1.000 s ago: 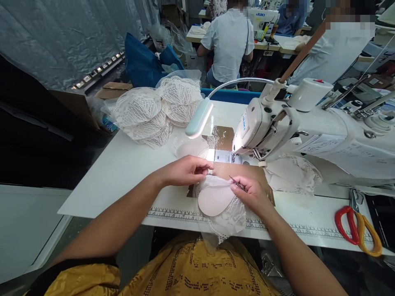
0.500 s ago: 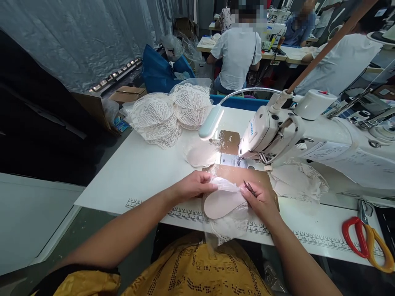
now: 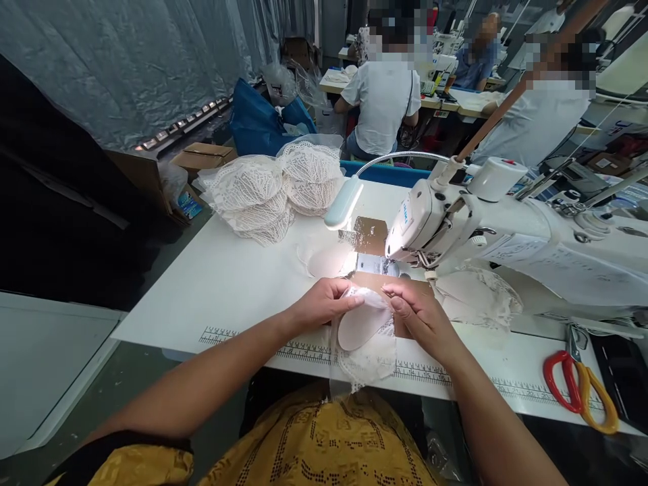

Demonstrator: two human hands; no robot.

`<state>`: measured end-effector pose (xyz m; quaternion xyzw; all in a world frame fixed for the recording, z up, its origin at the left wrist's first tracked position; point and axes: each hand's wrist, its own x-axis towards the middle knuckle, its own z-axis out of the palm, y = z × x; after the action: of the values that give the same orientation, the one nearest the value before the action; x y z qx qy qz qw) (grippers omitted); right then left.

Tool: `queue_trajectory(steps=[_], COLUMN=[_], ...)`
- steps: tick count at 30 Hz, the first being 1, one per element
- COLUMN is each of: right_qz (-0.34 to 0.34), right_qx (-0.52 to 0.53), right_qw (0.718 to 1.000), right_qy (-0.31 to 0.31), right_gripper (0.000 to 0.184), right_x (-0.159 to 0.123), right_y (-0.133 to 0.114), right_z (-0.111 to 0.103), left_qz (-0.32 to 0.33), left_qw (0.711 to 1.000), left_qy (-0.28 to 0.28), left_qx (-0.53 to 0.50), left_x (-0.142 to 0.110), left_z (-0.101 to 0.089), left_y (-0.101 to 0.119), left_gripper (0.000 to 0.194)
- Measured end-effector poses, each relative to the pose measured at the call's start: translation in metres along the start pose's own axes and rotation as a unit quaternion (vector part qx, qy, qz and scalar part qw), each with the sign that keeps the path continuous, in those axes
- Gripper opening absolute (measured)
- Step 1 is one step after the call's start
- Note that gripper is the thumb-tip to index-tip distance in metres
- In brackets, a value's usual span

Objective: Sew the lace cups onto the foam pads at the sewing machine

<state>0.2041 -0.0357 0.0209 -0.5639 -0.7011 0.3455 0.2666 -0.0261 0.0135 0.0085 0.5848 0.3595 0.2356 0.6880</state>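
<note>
My left hand pinches the upper left edge of a white lace bra cup between thumb and fingers. The cup's smooth oval pad faces up, and its lace and sheer mesh hang over the table's front edge. My right hand is at the cup's upper right corner, thumb and forefinger close together. Whatever lies between those fingertips is too small to make out, and no snips show there now. Just beyond my hands, under the lamp, is the needle area of a white sewing machine.
Stacked lace cups sit at the back left. A pale pad lies left of the needle plate, and more lace pieces lie under the machine arm. Scissors rest at the right edge. A lamp overhangs. Co-workers sit beyond.
The dark snips seen in my right hand have gone from sight. My right fingers have shifted up and left along the cup's top edge. The view has turned slightly.
</note>
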Motion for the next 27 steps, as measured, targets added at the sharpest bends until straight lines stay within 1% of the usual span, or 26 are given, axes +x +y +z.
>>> queue_trajectory(steps=[2,6,9,12,14,17,20,22,23,24,25,26,27], right_qz=[-0.023,-0.039,-0.05,-0.048,-0.048,-0.048,-0.035,-0.013,-0.001,0.01,0.015,0.008,-0.017], right_qx=[0.011,0.03,0.048,0.078,0.085,0.087,0.093,0.106,0.112,0.108,0.09,0.059,0.02], right_qw=[1.0,0.998,0.995,0.992,0.992,0.993,0.994,0.994,0.993,0.993,0.993,0.995,0.997], right_qy=[-0.015,-0.039,-0.07,-0.085,-0.083,-0.063,-0.038,0.002,0.029,0.055,0.075,0.083,0.077], right_gripper=[0.038,0.035,0.03,0.027,0.025,0.022,0.023,0.025,0.027,0.028,0.03,0.031,0.032], right_x=[0.006,0.016,0.02,0.021,0.02,0.02,0.019,0.019,0.018,0.016,0.015,0.013,0.012], right_y=[-0.005,-0.012,-0.015,-0.017,-0.017,-0.017,-0.013,-0.008,-0.007,-0.005,-0.005,-0.005,-0.007], right_z=[-0.002,-0.003,0.0,0.004,0.008,0.013,0.018,0.019,0.02,0.02,0.021,0.023,0.026], left_qz=[0.013,0.041,0.047,0.045,0.044,0.043,0.041,0.044,0.049,0.059,0.074,0.094,0.118], left_qw=[1.0,0.999,0.998,0.998,0.998,0.997,0.997,0.996,0.992,0.985,0.97,0.948,0.92], left_qy=[-0.001,-0.016,-0.035,-0.044,-0.049,-0.061,-0.063,-0.068,-0.064,-0.049,-0.019,0.023,0.071], left_qx=[0.006,0.021,0.008,-0.006,-0.011,-0.02,-0.008,0.042,0.093,0.157,0.231,0.304,0.366], left_x=[0.0,-0.003,-0.004,-0.004,-0.003,-0.002,-0.003,-0.006,-0.008,-0.009,-0.01,-0.009,-0.006], left_z=[0.001,0.002,0.001,0.0,0.0,0.001,0.001,-0.001,-0.004,-0.008,-0.013,-0.019,-0.025], left_y=[0.0,0.0,-0.002,-0.005,-0.007,-0.009,-0.007,-0.002,0.002,0.006,0.011,0.016,0.021], left_gripper=[0.037,0.035,0.034,0.033,0.036,0.042,0.04,0.041,0.042,0.043,0.043,0.041,0.038])
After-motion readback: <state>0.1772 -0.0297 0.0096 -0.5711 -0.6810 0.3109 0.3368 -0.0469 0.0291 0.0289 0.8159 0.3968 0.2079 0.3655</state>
